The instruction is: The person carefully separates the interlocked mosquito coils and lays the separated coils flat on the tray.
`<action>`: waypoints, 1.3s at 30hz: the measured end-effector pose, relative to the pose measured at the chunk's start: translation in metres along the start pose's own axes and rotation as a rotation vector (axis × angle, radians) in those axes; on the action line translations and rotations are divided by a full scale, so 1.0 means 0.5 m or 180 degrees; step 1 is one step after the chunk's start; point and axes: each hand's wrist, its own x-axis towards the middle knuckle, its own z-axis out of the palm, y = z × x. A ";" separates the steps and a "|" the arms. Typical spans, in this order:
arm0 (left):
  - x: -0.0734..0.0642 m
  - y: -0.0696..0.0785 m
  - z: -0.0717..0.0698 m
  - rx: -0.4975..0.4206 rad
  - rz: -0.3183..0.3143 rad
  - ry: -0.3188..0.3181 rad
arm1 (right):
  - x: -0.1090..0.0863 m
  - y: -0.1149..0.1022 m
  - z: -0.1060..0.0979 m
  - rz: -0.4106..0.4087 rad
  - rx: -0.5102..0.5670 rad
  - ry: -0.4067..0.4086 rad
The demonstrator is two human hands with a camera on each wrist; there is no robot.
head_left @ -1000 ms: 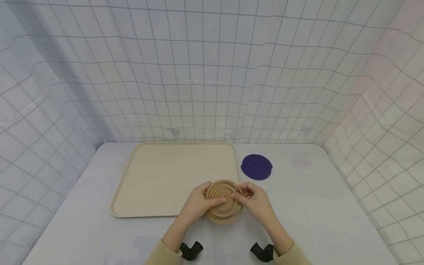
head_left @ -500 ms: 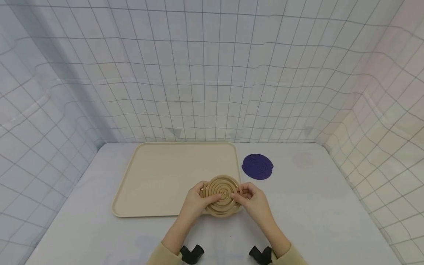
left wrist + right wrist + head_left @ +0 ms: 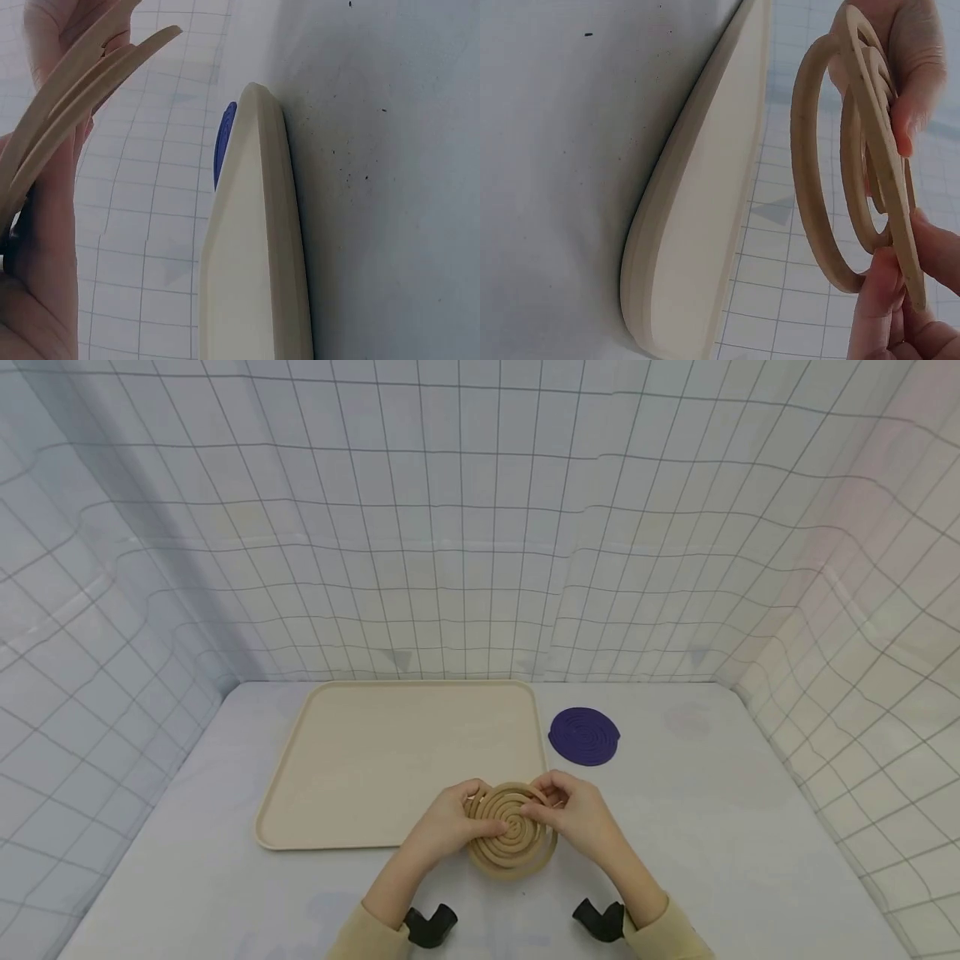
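Observation:
A tan spiral disc (image 3: 512, 853), made of concentric flat coils, is held up between both hands over the tray's near right corner. My left hand (image 3: 450, 821) grips its left side, thumb on the front near the centre and fingers behind the rim. On the opposite side, my right hand (image 3: 576, 814) pinches the coils between thumb and fingers. In the right wrist view, the disc (image 3: 889, 176) is seen nearly edge-on, with curved loops (image 3: 804, 150) standing apart from the main plane. Two coil bands (image 3: 82, 97) show from the side in the left wrist view.
A large cream tray (image 3: 397, 760) lies on the white table (image 3: 697, 852), behind and left of the hands. Beyond its right edge lies a flat purple spiral disc (image 3: 584, 737). White grid-patterned curtains (image 3: 480, 568) enclose the back and sides. Black wrist mounts (image 3: 432, 927) sit by the sleeves.
The tan disc rose slightly, then came back down toward the body, both hands holding on. Its outer loop now stands out more at the lower right. Tray and purple disc have stayed put.

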 end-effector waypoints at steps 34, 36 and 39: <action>-0.011 -0.020 -0.002 -0.0541 0.0058 -0.0261 | 0.003 0.003 0.022 0.0144 0.0180 0.0148; -0.013 -0.023 -0.005 -0.0749 0.0021 -0.0329 | 0.003 0.003 0.022 0.0213 0.0350 0.0223; -0.017 -0.026 -0.009 -0.0985 -0.0018 -0.0392 | 0.001 0.002 0.022 0.0290 0.0570 0.0222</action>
